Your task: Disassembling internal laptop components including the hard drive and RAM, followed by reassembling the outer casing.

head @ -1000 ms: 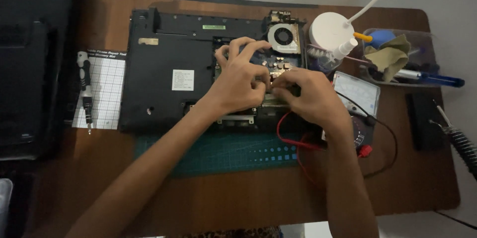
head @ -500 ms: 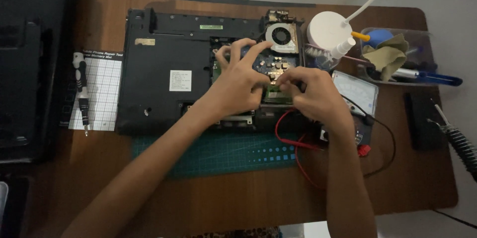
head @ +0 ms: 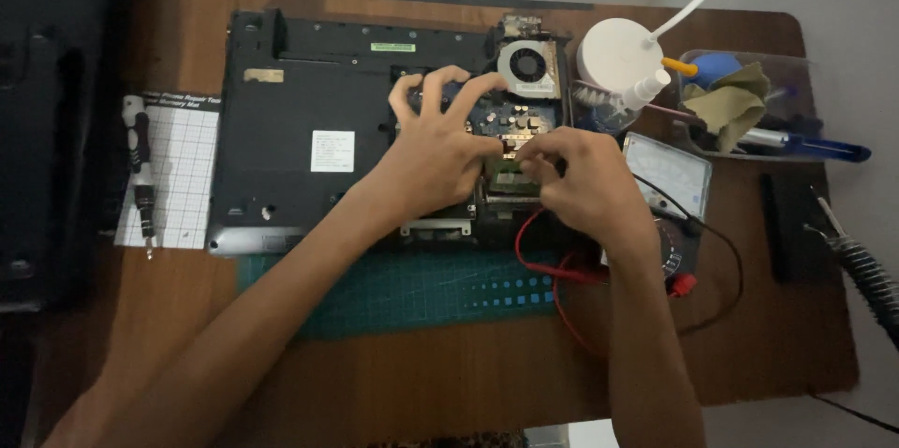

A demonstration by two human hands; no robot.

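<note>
A black laptop (head: 309,130) lies upside down on the wooden desk, its bottom cover off at the right, where a circuit board and a round fan (head: 529,66) show. My left hand (head: 435,144) rests on the open bay with its fingers spread and arched, holding nothing. My right hand (head: 576,176) is just right of it, with fingertips pinched together on the top edge of a small green board (head: 510,176) seated in the bay. My left hand hides part of the bay.
A green cutting mat (head: 421,284) lies under the laptop's near edge. A multimeter (head: 670,186) with red and black leads sits right of my hand. Behind it are a white round lamp (head: 613,50) and a clear tray of tools (head: 749,102). A screwdriver (head: 140,167) lies at left.
My left fingers have spread wider over the bay. My right hand stays pinched at the green board. The view has shifted slightly.
</note>
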